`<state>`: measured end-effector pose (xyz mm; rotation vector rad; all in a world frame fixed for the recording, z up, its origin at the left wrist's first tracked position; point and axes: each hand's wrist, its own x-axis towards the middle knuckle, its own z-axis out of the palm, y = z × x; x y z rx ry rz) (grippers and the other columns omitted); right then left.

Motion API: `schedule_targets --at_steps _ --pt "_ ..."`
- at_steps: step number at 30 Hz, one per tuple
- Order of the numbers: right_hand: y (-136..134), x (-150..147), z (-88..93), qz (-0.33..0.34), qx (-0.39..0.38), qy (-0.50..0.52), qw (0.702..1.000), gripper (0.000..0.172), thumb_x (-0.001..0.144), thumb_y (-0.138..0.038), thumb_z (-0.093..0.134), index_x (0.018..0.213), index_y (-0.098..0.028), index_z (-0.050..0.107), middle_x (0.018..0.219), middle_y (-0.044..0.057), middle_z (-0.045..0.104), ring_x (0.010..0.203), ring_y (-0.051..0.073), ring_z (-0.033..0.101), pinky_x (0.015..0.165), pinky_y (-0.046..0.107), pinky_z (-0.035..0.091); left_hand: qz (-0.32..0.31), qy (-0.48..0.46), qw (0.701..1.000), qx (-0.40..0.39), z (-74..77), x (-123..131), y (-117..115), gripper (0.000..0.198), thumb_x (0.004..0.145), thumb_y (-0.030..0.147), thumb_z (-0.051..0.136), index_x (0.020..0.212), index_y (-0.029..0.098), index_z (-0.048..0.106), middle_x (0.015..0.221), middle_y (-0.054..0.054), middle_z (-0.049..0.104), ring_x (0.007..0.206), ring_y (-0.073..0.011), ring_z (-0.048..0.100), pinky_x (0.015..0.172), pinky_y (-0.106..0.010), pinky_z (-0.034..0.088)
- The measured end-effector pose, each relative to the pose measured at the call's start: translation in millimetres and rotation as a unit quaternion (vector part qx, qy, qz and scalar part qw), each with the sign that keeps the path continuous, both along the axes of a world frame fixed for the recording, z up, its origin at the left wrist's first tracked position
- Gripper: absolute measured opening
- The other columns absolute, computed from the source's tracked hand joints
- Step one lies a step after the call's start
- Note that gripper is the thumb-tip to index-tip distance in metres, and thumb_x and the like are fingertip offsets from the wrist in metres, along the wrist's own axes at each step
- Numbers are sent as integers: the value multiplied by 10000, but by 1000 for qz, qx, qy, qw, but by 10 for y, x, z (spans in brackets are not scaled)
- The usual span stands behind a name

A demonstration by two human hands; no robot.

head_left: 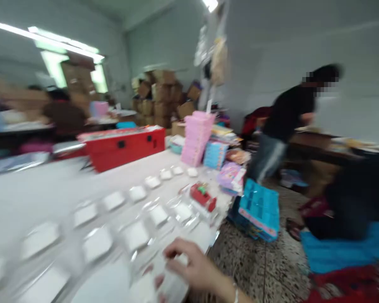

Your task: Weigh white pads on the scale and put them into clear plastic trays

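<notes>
Several white square pieces (pixel 137 235) lie in rows on the white table (pixel 113 181), clear film around many of them. My right hand (pixel 191 265) is over the near table edge, thumb and fingers curled toward each other. Whether it pinches the clear film below it is too blurred to tell. Left of it, fingertips of my left hand (pixel 158 281) show at the edge of a whitish piece in clear film; the rest of that hand is hidden. A red item with a green part (pixel 202 190) sits in clear packaging farther along the table.
A long red box (pixel 126 145) and stacked pink boxes (pixel 196 139) stand farther back. Blue trays (pixel 260 206) are beside the table at the right. A person in black (pixel 287 113) leans over another table. Cardboard boxes (pixel 162 97) are piled by the wall.
</notes>
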<state>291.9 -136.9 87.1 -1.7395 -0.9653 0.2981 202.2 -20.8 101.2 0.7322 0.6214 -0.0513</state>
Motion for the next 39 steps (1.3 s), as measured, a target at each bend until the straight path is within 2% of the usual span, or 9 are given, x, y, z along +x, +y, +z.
schedule_targets --at_steps 2,4,8,12,18,20,24,35,39 --pt "-110 -179 179 11 -10 -5 1000 148 875 -276 589 969 -211 682 889 33 668 869 179 632 815 299 518 65 2 998 -23 -77 -365 -86 376 834 348 670 1182 222 603 1172 -87 638 994 -253 620 811 -407 538" --pt "-135 -260 272 59 -22 -37 997 168 908 -268 573 1042 -221 662 955 45 649 918 176 611 849 312 512 117 -17 992 -38 -142 -619 -167 566 653 218 782 1190 174 611 1049 -90 693 925 -272 647 787 -377 522" --pt "-85 -416 253 176 -24 -112 978 345 933 -211 532 1274 -254 560 1124 84 594 1043 198 578 863 336 534 122 -107 986 34 -210 -836 -264 624 625 190 715 1236 159 594 1018 -90 702 930 -271 633 803 -364 484" --pt "4 -537 206 210 -25 -192 958 354 911 -160 541 1256 -239 546 1100 98 582 1034 228 559 867 399 529 134 -79 979 133 -236 -940 -281 506 700 216 684 1202 189 628 1044 -58 677 1090 -288 556 954 -397 420" --pt "141 -535 231 241 -19 -165 956 188 907 -123 525 1063 -220 569 1065 85 601 1014 221 563 853 385 520 126 -63 967 214 -223 -1051 -232 441 762 209 665 1203 193 655 1093 -81 668 1239 -304 472 1113 -439 274" --pt "160 -520 233 251 -11 -164 954 184 900 -111 530 1051 -212 562 1048 81 615 997 215 568 842 375 520 114 -64 967 218 -216 -1059 -220 517 785 228 652 1298 210 594 1249 -92 624 1310 -301 422 1140 -435 240" --pt "187 -493 192 242 14 -224 944 331 898 -92 522 1208 -204 560 1018 86 632 957 211 582 807 371 527 88 -67 968 226 -239 -1052 -212 596 830 280 620 1408 233 480 1465 -90 472 1403 -289 318 1173 -431 188" --pt "195 -497 53 204 128 -338 910 271 815 -19 528 1028 -159 622 1005 115 672 960 213 613 825 405 532 79 -73 966 235 -302 -1083 -135 635 865 366 609 1456 261 401 1559 -58 346 1418 -277 297 1182 -425 196" --pt "187 -472 65 197 107 -414 882 347 832 -47 496 1131 -177 615 983 102 703 961 210 627 866 417 519 124 -85 975 161 -320 -1074 -114 597 840 324 650 1407 249 478 1508 -77 427 1391 -292 342 1159 -447 238"
